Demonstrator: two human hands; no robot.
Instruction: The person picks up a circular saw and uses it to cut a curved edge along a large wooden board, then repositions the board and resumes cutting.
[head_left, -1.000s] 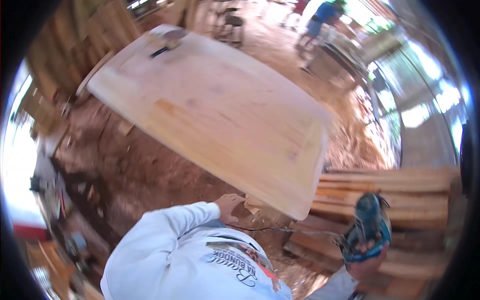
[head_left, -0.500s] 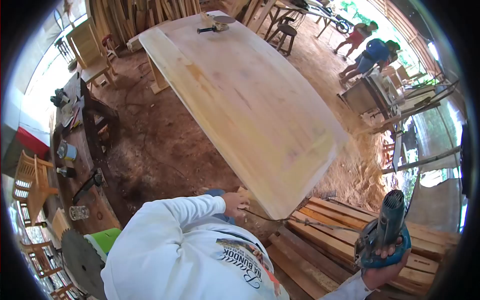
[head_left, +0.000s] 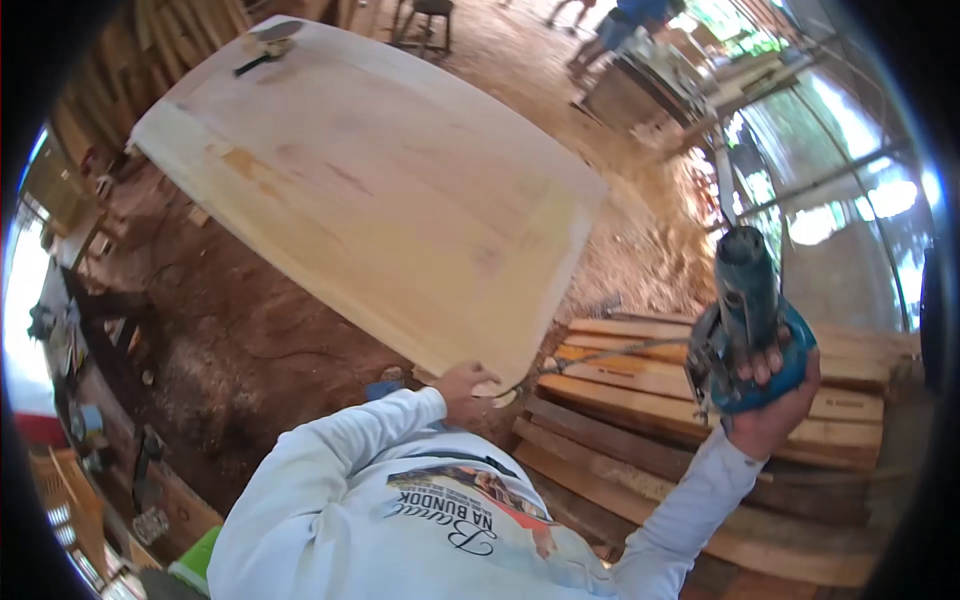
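Observation:
My right hand [head_left: 770, 400] grips the handle of a teal circular saw [head_left: 748, 300], raised at the right with its round motor housing upward. The saw's blade is not clearly visible. A dark power cord [head_left: 620, 352] runs from the saw leftward to my left hand [head_left: 468, 392]. That hand's fingers are curled around the cord at the near corner of a large pale wooden tabletop [head_left: 400, 200]. Just under the fingertips shows a small pale piece of wood [head_left: 503, 398].
Stacked planks [head_left: 690, 450] lie below the saw. A sander-like tool [head_left: 272, 42] rests at the tabletop's far end. A dark workbench [head_left: 120, 400] stands left. Near a wooden stand [head_left: 630, 95], a person in blue [head_left: 625, 25] bends over. A stool [head_left: 428, 15] stands behind the tabletop.
My view has turned to the right, so the tabletop appears farther left. The saw sits higher in view, still in my right hand. My left hand stays by the tabletop's near corner.

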